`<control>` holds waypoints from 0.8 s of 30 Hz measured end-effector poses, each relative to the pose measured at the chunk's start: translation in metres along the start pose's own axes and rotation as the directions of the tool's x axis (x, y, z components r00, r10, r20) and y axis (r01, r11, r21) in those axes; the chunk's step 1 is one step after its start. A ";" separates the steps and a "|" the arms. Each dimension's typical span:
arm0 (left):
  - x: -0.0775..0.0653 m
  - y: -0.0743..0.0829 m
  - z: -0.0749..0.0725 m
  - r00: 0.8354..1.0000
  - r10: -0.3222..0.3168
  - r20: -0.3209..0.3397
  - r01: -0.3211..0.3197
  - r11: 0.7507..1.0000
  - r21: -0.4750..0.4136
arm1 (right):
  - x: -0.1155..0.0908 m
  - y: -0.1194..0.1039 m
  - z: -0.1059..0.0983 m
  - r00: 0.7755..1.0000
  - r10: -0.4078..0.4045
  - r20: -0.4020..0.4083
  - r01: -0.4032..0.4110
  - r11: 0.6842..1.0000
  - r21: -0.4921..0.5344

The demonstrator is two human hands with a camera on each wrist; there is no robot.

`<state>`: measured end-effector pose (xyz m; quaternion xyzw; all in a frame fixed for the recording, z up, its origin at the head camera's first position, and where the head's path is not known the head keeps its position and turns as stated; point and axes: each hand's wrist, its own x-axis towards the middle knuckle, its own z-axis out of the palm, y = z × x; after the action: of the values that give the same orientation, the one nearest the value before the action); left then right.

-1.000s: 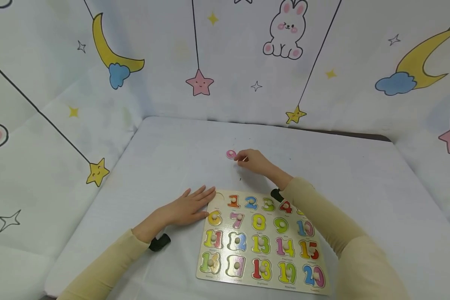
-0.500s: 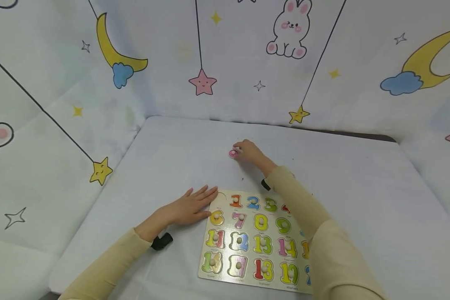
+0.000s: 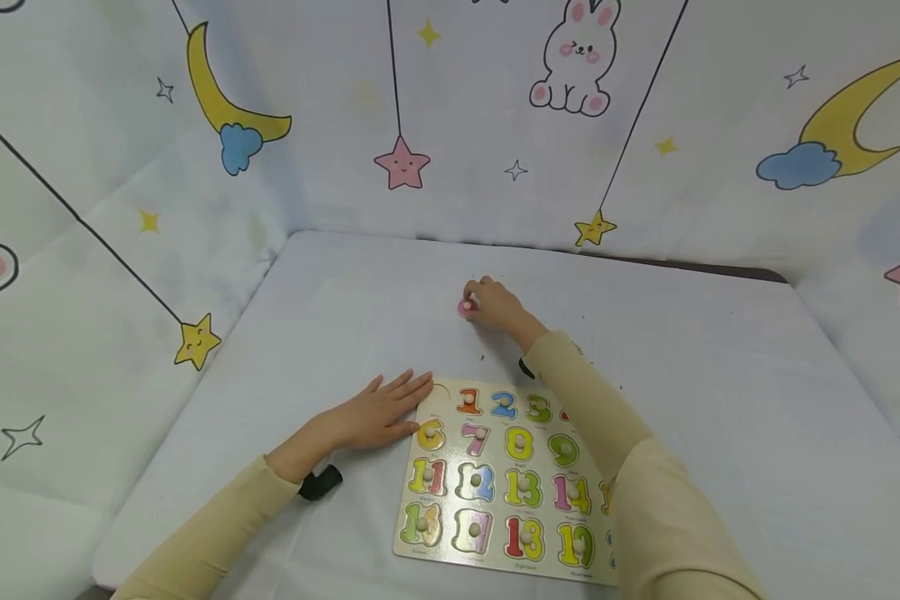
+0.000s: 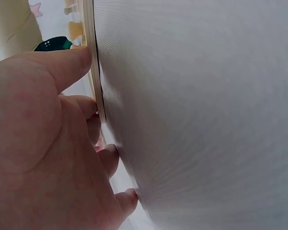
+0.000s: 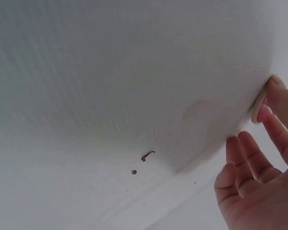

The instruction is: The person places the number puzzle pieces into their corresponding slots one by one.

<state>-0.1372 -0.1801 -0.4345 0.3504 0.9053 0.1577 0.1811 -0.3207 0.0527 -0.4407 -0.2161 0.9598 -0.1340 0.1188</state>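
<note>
My right hand (image 3: 498, 305) is past the far side of the number puzzle board, with thumb and index finger pinching a small round pink puzzle piece (image 3: 465, 307). In the right wrist view the piece (image 5: 260, 111) stands tilted, its edge close against the white cloth, the other fingers bent beside it. My left hand (image 3: 375, 417) lies flat with fingers spread, fingertips at the far left corner of the wooden board (image 3: 453, 454). The left wrist view has the thumb and fingertips along the board's edge (image 4: 90, 28). A round recess (image 3: 440, 392) at that corner holds no piece.
Knobbed number pieces, such as the orange 1 (image 3: 468, 401) and the yellow 6 (image 3: 431, 434), sit in the board. My right sleeve (image 3: 607, 408) covers its right side. A white cloth (image 3: 345, 308) with small dark specks covers the table; a printed curtain (image 3: 465, 100) rises behind.
My right hand has shifted slightly farther away and its thumb and index finger have closed on the pink piece. The right forearm now covers more of the board; the left hand stays put.
</note>
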 end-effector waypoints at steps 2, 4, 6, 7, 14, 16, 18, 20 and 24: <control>0.000 0.000 0.000 1.000 0.002 -0.001 -0.002 1.000 -0.002 | -0.001 -0.001 -0.001 1.000 0.010 -0.018 -0.009 0.999 0.049; 0.000 0.001 -0.001 1.000 0.003 -0.002 -0.003 1.000 -0.003 | -0.002 -0.001 -0.002 0.999 0.011 -0.041 -0.007 0.995 0.098; 0.000 0.001 -0.001 1.000 0.001 0.000 -0.001 1.000 -0.003 | -0.004 -0.001 -0.002 0.998 -0.001 -0.068 0.009 0.992 0.122; 0.000 0.001 -0.001 1.000 0.000 0.001 0.000 1.000 -0.003 | -0.005 -0.001 -0.002 0.997 -0.005 -0.080 0.015 0.991 0.133; -0.001 0.001 -0.002 1.000 0.002 0.000 -0.002 1.000 -0.004 | -0.017 0.005 -0.003 0.987 -0.021 -0.160 0.051 0.981 0.186; -0.001 0.001 -0.002 1.000 0.004 -0.001 -0.004 1.000 -0.006 | -0.021 0.006 -0.004 0.984 -0.018 -0.176 0.058 0.973 0.224; -0.001 0.002 -0.002 1.000 0.005 -0.002 -0.005 1.000 -0.006 | -0.024 0.007 -0.004 0.983 -0.016 -0.184 0.063 0.965 0.256; -0.001 0.002 -0.002 1.000 0.003 -0.004 -0.003 1.000 -0.006 | -0.026 0.008 -0.004 0.982 -0.007 -0.187 0.060 0.959 0.277; -0.001 0.002 -0.002 1.000 0.002 -0.006 -0.002 1.000 -0.007 | -0.033 0.008 -0.004 0.986 0.031 -0.162 0.020 0.951 0.309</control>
<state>-0.1362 -0.1801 -0.4321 0.3500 0.9050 0.1621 0.1793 -0.2958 0.0749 -0.4336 -0.1803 0.9340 -0.3000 0.0719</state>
